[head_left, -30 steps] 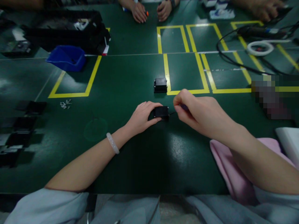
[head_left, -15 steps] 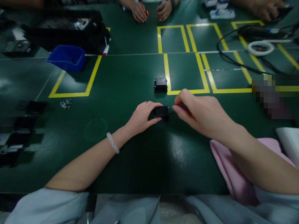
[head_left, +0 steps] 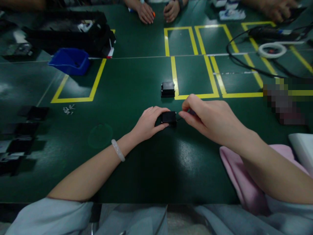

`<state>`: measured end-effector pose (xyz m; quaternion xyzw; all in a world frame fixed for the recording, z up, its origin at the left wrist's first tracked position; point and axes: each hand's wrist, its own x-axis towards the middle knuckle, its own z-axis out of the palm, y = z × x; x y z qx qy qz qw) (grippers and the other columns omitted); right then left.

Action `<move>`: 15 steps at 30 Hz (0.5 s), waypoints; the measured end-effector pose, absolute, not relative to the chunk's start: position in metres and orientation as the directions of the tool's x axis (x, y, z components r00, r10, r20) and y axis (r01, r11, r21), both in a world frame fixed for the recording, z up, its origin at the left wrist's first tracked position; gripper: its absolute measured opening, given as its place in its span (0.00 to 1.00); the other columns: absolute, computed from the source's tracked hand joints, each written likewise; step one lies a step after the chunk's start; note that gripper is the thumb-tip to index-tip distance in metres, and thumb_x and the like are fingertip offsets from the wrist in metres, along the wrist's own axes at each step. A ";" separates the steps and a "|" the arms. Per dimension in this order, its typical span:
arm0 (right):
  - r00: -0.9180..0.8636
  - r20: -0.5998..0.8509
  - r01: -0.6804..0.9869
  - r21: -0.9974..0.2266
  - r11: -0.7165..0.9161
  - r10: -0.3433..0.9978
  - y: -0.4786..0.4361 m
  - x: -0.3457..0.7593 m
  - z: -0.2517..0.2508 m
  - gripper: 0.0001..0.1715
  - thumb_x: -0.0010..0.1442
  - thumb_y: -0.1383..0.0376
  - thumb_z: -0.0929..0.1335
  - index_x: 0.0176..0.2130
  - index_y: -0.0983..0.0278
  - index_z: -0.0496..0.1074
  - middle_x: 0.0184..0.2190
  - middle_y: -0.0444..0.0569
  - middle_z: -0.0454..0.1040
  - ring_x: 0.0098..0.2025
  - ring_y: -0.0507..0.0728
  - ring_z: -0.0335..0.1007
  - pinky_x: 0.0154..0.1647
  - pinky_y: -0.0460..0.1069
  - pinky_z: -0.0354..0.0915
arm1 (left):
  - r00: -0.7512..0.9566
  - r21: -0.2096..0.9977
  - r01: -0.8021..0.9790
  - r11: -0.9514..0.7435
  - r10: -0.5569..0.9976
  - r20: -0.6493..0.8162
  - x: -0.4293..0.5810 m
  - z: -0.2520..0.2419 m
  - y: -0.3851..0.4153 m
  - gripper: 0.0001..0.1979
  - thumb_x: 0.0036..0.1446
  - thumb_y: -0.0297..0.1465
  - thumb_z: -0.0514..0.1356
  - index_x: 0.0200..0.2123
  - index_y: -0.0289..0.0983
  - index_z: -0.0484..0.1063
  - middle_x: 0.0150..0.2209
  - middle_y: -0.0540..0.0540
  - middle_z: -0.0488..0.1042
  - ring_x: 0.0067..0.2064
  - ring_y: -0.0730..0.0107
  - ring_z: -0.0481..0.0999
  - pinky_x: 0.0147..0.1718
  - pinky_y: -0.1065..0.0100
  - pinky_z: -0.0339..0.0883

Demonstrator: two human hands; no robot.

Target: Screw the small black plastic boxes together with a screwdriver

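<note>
My left hand (head_left: 149, 122) grips a small black box (head_left: 169, 117) on the green table, thumb on its near side and fingers on the far side. My right hand (head_left: 205, 116) is closed around a thin dark screwdriver-like tool (head_left: 179, 118), whose handle is mostly hidden in the fingers. The tool's shaft points left at the box's right side; whether its tip touches cannot be made out. A second black box (head_left: 167, 89), of similar look, stands just beyond the first. Small silvery screws (head_left: 69, 109) lie in a loose pile to the left.
Several black parts (head_left: 24, 140) lie at the left. A blue bin (head_left: 69, 61) stands before a large black tray (head_left: 66, 29). A pink cloth (head_left: 241, 173) lies under my right forearm. Cables (head_left: 231, 54) and a white ring (head_left: 272, 50) lie right. Other people's hands (head_left: 146, 13) rest across the table.
My right hand and the tool have shifted very slightly left. My left hand and the box show almost no movement.
</note>
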<state>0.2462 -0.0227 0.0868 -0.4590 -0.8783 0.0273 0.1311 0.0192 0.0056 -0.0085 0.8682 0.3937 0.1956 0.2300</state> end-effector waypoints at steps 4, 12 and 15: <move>-0.529 0.196 0.810 -0.172 0.560 0.826 -0.022 0.246 0.085 0.12 0.69 0.60 0.59 0.42 0.65 0.66 0.24 0.42 0.71 0.21 0.51 0.64 0.23 0.46 0.48 | 0.614 0.551 0.598 -0.581 0.775 0.151 0.019 -0.008 0.006 0.19 0.64 0.36 0.61 0.56 0.38 0.65 0.53 0.42 0.73 0.56 0.57 0.71 0.56 0.54 0.62; -0.564 0.221 0.778 -0.183 0.601 0.796 -0.022 0.247 0.086 0.09 0.68 0.62 0.60 0.42 0.65 0.66 0.24 0.41 0.71 0.23 0.51 0.66 0.24 0.46 0.49 | 0.614 0.550 0.591 -0.590 0.771 0.168 0.020 -0.009 0.006 0.19 0.64 0.36 0.61 0.55 0.37 0.65 0.53 0.42 0.73 0.55 0.57 0.71 0.56 0.54 0.62; -0.555 0.204 0.788 -0.180 0.588 0.806 -0.022 0.247 0.086 0.13 0.69 0.59 0.60 0.40 0.64 0.67 0.23 0.42 0.71 0.23 0.52 0.67 0.24 0.47 0.49 | 0.615 0.553 0.586 -0.593 0.769 0.173 0.020 -0.009 0.006 0.19 0.64 0.36 0.61 0.56 0.37 0.65 0.53 0.42 0.74 0.55 0.57 0.72 0.57 0.54 0.62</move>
